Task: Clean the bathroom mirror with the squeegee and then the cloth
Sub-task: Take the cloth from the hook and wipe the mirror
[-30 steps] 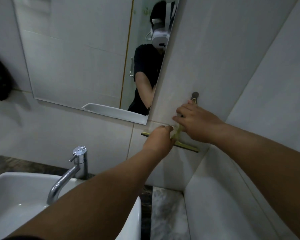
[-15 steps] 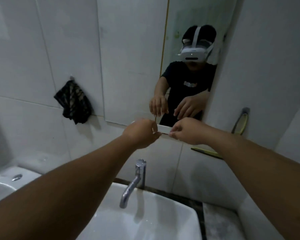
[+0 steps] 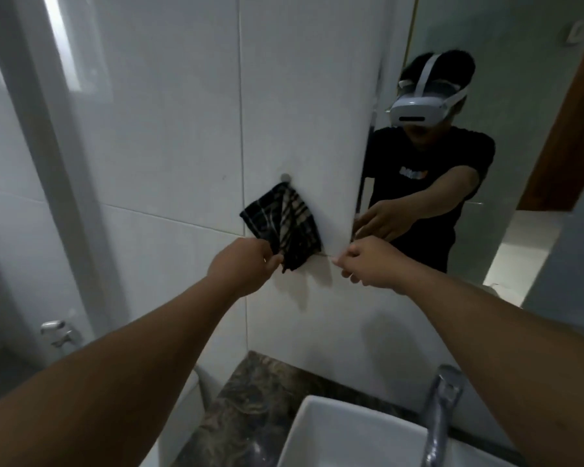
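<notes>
A dark checked cloth hangs from a small round wall hook on the white tiles, left of the mirror. My left hand is closed on the cloth's lower corner. My right hand hovers just right of the cloth, near the mirror's lower left corner, fingers loosely curled and holding nothing. The mirror shows a person in a black shirt and a white headset reaching forward. The squeegee is out of view.
A white basin with a chrome tap sits on a dark marbled counter at the bottom. A second chrome fitting sticks out of the left wall. White tiled walls fill the left half.
My view has swung left from the squeegee hanging right of the mirror. Both hands moved left across the mirror's lower edge, and my left hand has taken hold of the hanging cloth.
</notes>
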